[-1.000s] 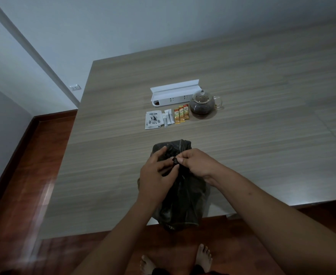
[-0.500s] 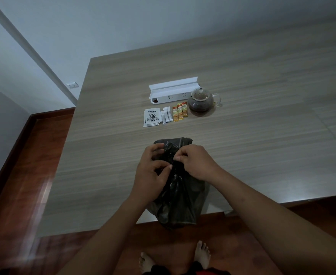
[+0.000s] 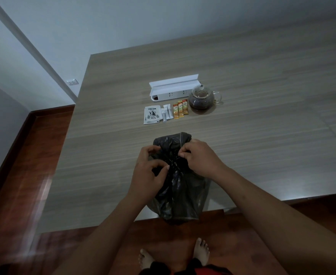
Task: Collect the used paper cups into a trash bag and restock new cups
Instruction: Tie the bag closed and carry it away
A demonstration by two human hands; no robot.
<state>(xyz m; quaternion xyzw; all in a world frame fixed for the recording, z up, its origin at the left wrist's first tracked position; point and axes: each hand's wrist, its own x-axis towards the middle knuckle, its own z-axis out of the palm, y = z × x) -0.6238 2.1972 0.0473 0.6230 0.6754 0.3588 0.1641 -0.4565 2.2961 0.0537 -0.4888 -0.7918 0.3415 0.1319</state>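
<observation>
at the table (image 3: 262, 155) edge, both hands pinch the trash bag (image 3: 181, 195).

A single head-worn camera looks steeply down and forward from above the near edge of a wooden table (image 3: 242, 80). It sits close over both hands at that edge, with bare feet (image 3: 175, 257) showing below and the table's far edge meeting the wall (image 3: 123, 20).

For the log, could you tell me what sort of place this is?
Probably a meeting room or hotel room: a large bare table with a teapot, tea and drink sachets and a power strip.
</observation>
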